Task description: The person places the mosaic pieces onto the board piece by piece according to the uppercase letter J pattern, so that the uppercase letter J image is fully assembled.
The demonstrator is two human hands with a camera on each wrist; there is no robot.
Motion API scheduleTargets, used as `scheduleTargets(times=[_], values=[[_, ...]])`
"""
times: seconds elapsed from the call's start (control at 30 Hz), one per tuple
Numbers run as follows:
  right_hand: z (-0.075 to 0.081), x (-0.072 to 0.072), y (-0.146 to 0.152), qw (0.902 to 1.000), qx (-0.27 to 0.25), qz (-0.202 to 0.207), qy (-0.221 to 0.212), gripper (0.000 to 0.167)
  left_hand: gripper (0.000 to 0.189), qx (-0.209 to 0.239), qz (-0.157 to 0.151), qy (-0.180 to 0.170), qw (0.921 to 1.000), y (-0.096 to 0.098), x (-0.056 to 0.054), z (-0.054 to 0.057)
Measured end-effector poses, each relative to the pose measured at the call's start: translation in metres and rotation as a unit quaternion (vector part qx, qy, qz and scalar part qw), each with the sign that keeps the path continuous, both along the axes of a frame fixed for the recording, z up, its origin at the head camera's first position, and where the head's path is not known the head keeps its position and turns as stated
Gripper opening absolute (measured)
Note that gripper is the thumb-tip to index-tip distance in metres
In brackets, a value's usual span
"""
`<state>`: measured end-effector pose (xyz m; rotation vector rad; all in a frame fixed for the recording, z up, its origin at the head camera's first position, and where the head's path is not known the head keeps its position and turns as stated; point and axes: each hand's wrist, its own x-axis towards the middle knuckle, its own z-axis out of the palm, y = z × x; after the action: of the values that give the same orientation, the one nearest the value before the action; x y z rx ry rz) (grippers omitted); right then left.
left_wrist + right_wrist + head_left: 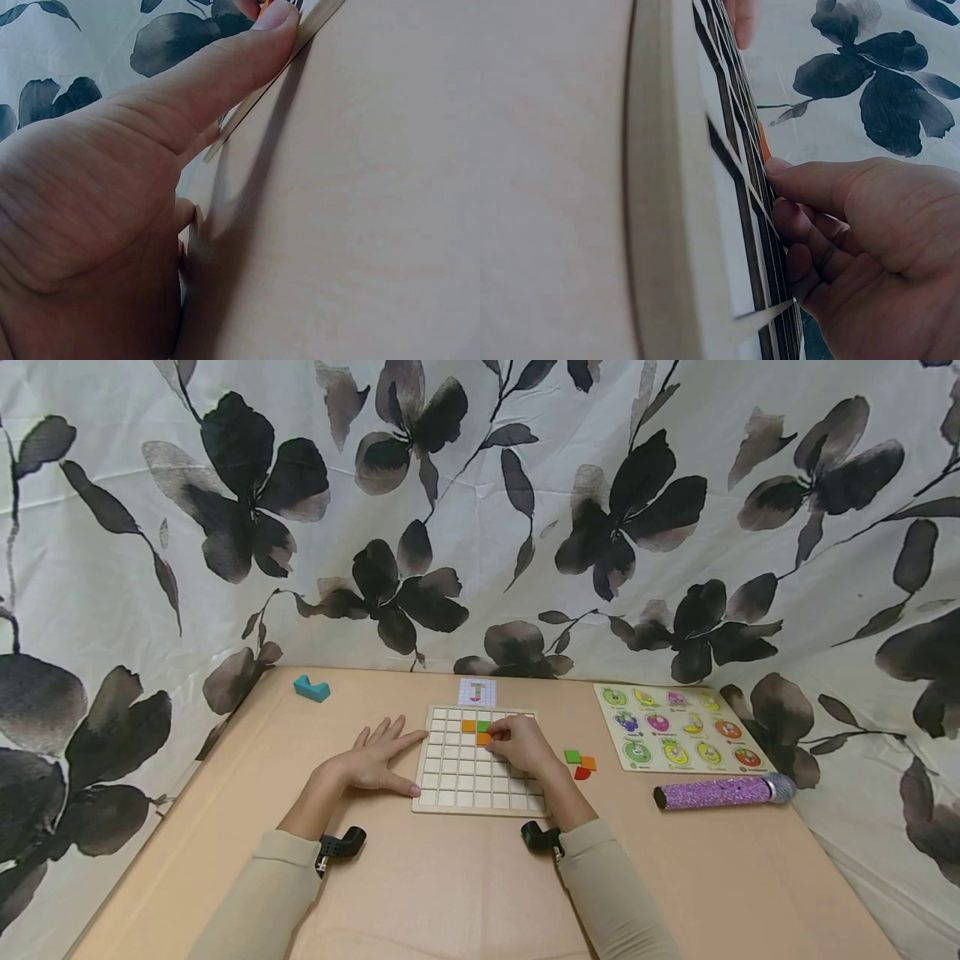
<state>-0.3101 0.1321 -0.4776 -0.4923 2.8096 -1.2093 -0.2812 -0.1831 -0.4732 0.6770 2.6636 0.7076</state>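
Note:
A pale wooden grid board [450,777] lies on the table, with orange and green square tiles set in its upper cells. My left hand [375,757] is spread flat at the board's left side, thumb and index fingertips at its edge. In the left wrist view the thumb [217,71] reaches along to the board's rim. Over the upper part of the grid, my right hand [521,745] has its thumb and fingers bent together at the lower orange tile [482,739]. In the right wrist view the thumb tip meets an orange tile [764,141]; the other fingers curl beneath.
A small pattern card [477,692] lies behind the board. Loose green, orange and red pieces [572,757] lie to its right. Farther right are a fruit-picture board [682,727] and a glittery purple microphone [720,793]. A teal block [311,688] sits at back left.

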Motion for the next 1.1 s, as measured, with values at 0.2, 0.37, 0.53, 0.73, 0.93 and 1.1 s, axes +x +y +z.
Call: scheduleTargets(times=[0.2,0.37,0.53,0.73,0.93,1.1], values=[[-0.001,0.0,0.001,1.0,-0.003,-0.004,-0.006,0.023,0.108,-0.002,0.0,-0.001,1.0,0.001,-0.001,-0.001],[-0.001,0.0,0.001,0.9999,-0.006,-0.006,-0.006,0.023,0.109,-0.007,0.003,-0.005,1.0,0.001,-0.001,0.0],[0.0,0.001,0.0,0.9999,-0.008,-0.009,-0.004,0.023,0.108,-0.007,0.004,-0.006,0.9999,0.001,-0.001,0.0],[0.004,0.002,0.002,0.9998,-0.017,0.002,-0.008,0.025,0.108,-0.006,0.004,-0.003,1.0,0.0,-0.001,-0.001],[0.017,0.004,0.01,0.9995,-0.029,0.007,0.005,0.031,0.108,-0.009,0.003,0.003,1.0,-0.002,-0.002,-0.002],[0.03,0.008,0.019,0.9995,-0.021,-0.002,0.023,0.034,0.108,-0.006,0.002,0.001,1.0,-0.001,0.0,-0.001]])
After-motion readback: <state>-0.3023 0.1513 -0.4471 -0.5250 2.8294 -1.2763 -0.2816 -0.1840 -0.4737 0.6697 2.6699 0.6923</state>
